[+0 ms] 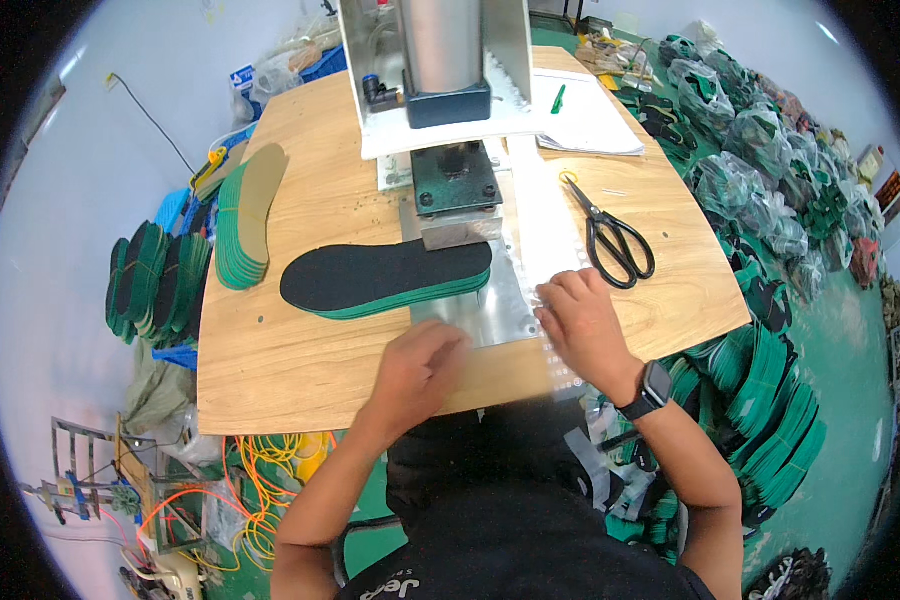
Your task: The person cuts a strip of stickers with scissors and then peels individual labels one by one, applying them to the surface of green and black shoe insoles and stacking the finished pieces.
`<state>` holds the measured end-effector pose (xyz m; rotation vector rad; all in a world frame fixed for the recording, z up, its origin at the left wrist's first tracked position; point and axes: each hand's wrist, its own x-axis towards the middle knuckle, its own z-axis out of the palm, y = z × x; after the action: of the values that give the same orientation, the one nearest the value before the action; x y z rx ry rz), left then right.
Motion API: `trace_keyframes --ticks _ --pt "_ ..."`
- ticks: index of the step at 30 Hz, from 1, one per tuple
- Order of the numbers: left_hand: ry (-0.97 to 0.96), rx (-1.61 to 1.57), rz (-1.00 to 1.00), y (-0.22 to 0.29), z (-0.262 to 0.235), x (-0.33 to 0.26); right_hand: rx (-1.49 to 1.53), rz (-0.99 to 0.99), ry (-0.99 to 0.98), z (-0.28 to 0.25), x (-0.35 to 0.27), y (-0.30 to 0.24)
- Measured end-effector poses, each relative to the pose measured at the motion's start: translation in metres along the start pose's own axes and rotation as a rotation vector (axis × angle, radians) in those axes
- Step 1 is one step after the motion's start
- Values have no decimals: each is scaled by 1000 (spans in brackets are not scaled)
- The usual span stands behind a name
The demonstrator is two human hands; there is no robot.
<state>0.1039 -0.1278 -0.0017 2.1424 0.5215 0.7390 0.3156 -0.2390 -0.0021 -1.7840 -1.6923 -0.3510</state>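
Note:
A stack of black-topped insoles with green edges (385, 278) lies on the table, its right end on a metal plate (490, 318) beneath the press head (460, 200). Just in front of the stack is my left hand (422, 368), its fingers curled in but smeared by motion, so I cannot see whether anything is in them. A long translucent white strip (548, 225) runs down the table right of the plate and hangs over the near edge. My right hand (582, 318), wearing a black watch, has its bent fingers closed at this strip.
Black-handled scissors (618, 240) lie to the right, below white papers (595, 115) with a green object on top. A stack of tan-topped insoles (250, 218) sits at the left. Bagged and loose insoles (770, 420) are piled on the floor at right; orange air hoses (260, 500) lie at lower left.

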Motion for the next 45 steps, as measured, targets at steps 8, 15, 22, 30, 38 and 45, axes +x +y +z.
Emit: trace_keyframes --ticks 8,15,22,30,38,45 --pt "-329 -357 -650 26 29 40 21 -12 107 -28 -10 -10" --pt "-60 -405 -215 26 47 8 230 135 67 -57 -24 -17" --pt "129 -953 -468 23 54 9 -200 416 -237 -40 17 117" --pt "53 -856 -434 1 36 -6 1053 702 190 -80 -24 42" --pt "45 -894 -341 4 27 -4 1896 879 -275 -63 -102 -61" --pt "96 -864 -381 7 16 -10 1681 851 -641 -61 -104 -37"
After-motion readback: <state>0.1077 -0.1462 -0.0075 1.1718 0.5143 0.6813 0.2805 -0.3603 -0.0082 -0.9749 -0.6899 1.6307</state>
